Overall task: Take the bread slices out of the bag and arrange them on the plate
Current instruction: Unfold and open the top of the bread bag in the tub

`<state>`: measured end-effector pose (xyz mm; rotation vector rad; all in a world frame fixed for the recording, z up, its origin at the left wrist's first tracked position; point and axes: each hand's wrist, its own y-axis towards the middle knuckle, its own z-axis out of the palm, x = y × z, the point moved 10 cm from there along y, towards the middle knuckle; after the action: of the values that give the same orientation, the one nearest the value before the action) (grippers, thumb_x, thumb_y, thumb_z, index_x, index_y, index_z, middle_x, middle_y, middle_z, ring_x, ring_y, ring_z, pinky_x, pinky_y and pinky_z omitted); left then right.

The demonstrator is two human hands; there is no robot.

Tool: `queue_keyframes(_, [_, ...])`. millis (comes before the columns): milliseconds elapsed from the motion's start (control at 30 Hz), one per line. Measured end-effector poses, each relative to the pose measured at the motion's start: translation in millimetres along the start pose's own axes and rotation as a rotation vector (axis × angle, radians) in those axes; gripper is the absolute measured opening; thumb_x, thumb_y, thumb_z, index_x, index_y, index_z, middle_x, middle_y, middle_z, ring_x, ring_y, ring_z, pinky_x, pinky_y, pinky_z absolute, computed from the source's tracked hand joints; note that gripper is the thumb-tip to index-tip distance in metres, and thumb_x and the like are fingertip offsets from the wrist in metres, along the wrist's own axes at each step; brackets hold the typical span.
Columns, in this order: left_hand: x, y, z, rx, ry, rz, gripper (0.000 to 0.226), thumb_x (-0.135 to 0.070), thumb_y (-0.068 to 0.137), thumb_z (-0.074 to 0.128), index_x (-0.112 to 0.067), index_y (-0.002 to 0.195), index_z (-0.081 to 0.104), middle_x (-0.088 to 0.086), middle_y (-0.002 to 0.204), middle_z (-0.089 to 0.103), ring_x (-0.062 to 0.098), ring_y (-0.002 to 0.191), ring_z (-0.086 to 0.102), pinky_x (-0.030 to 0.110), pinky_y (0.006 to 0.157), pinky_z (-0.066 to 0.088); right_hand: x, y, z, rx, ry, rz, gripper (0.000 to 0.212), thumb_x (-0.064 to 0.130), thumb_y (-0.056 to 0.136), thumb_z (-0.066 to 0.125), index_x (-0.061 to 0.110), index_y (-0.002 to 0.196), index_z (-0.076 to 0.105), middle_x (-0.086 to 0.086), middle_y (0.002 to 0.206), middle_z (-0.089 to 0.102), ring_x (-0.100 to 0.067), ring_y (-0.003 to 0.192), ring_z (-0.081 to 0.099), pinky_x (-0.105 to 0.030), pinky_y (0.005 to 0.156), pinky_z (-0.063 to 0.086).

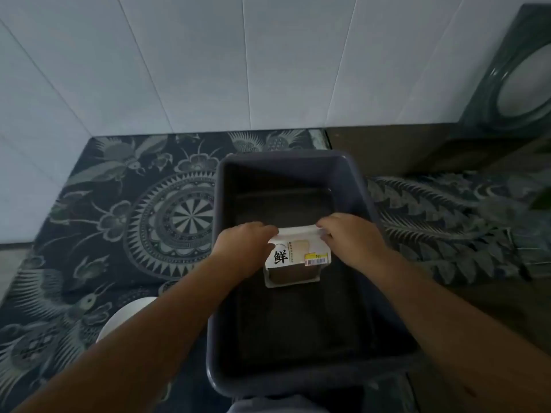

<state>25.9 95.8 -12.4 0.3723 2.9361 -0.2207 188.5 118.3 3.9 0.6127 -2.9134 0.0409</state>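
— What colours did the bag [293,257] show just below the fingertips [269,231]?
— White, with a black character and a small yellow label; brown showed through underneath.
— And the tub [219,204]?
— Dark grey. The cloth [119,204] left of the fingers was dark, patterned with pale birds, flowers and a round medallion.

White tiled wall [208,61] behind; dark countertop [387,150] w/ dark floral-and-bird patterned cloth [104,204] over it, dim light, round white basin [527,87] far right
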Motion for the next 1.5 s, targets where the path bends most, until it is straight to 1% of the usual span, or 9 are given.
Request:
queue_keyframes(100, [4.6,7.7,4.7,0.022,-0.020,-0.017,0.023,-0.032,0.095,0.049,-0.031,0.113,0.062,-0.002,0.106,0.061,0.020,0.091,0.062,0.034,0.065,0.045,-1.0,5.5,7.6,0.026,0.036,-0.011,0.024,0.025,0.096,0.055,0.021,0.114,0.069,-0.002,0.106,0.069,-0.022,0.093,0.065,-0.037,0.074,0.054])
queue_keyframes(200, [7.8,5.4,7.3,0.039,-0.083,-0.030,0.019,-0.030,0.096,0.051,-0.025,0.109,0.064,0.000,0.104,0.060,0.023,0.091,0.062,0.042,0.073,0.055,0.5,6.1,10.8,0.050,0.048,-0.021,0.022,0.024,0.095,0.056,0.018,0.111,0.071,-0.004,0.103,0.068,-0.023,0.092,0.065,-0.035,0.072,0.050])
queue_keyframes(300, [6.8,-1.3,4.8,0.009,-0.108,0.005,0.019,-0.028,0.096,0.053,-0.021,0.108,0.065,0.002,0.104,0.061,0.025,0.091,0.063,0.045,0.076,0.056,1.7,3.2,9.0,0.037,0.068,-0.045,0.021,0.022,0.095,0.059,0.016,0.110,0.071,-0.005,0.101,0.067,-0.025,0.091,0.064,-0.037,0.072,0.052])
queue_keyframes(400, [2.3,-10.8,1.3,-0.018,-0.097,0.052,0.018,-0.029,0.096,0.053,-0.023,0.106,0.067,0.000,0.103,0.062,0.022,0.090,0.063,0.044,0.073,0.056,3.0,-6.3,9.5,0.045,0.091,-0.072,0.020,0.023,0.095,0.059,0.016,0.108,0.072,-0.004,0.100,0.067,-0.025,0.089,0.064,-0.040,0.072,0.053])
queue_keyframes(567, [-2.9,-32.9,-1.6,-0.031,-0.069,0.093,0.019,-0.033,0.095,0.053,-0.026,0.107,0.067,-0.003,0.103,0.062,0.021,0.089,0.063,0.038,0.068,0.054,10.6,-32.5,11.3,0.046,0.104,-0.124,0.021,0.025,0.094,0.061,0.016,0.107,0.073,-0.002,0.099,0.069,-0.022,0.086,0.065,-0.038,0.070,0.053])
queue_keyframes(700, [-6.0,-57.6,-1.8,-0.066,-0.047,0.103,0.019,-0.033,0.094,0.055,-0.027,0.106,0.068,-0.005,0.103,0.064,0.019,0.089,0.064,0.030,0.060,0.044,24.7,-56.5,14.5,0.035,0.136,-0.158,0.018,0.025,0.092,0.064,0.016,0.104,0.074,-0.001,0.095,0.070,-0.018,0.080,0.066,-0.032,0.065,0.052])
queue_keyframes(900, [-9.1,-104.6,4.4,-0.085,-0.140,0.073,0.015,-0.032,0.092,0.059,-0.026,0.102,0.069,-0.005,0.099,0.065,0.021,0.081,0.065,0.040,0.060,0.055,44.4,-92.2,15.5,0.017,0.138,-0.203,0.017,0.025,0.089,0.069,0.015,0.101,0.076,-0.002,0.093,0.072,-0.020,0.078,0.068,-0.036,0.062,0.057])
queue_keyframes(1300, [-4.2,-132.8,19.8,-0.113,-0.230,-0.004,0.013,-0.035,0.089,0.065,-0.032,0.100,0.069,-0.010,0.093,0.064,0.017,0.078,0.063,0.039,0.063,0.056,58.2,-116.1,13.3,-0.032,0.109,-0.202,0.010,0.024,0.086,0.072,0.018,0.093,0.076,0.001,0.087,0.069,-0.020,0.071,0.067,-0.032,0.051,0.051])
queue_keyframes(1500, [1.5,-133.7,22.3,-0.095,-0.260,-0.026,0.011,-0.039,0.090,0.062,-0.034,0.099,0.067,-0.010,0.091,0.062,0.016,0.076,0.062,0.040,0.064,0.057,61.4,-119.1,14.0,-0.037,0.088,-0.186,0.011,0.026,0.088,0.069,0.018,0.093,0.074,0.001,0.088,0.067,-0.021,0.072,0.066,-0.037,0.052,0.053])
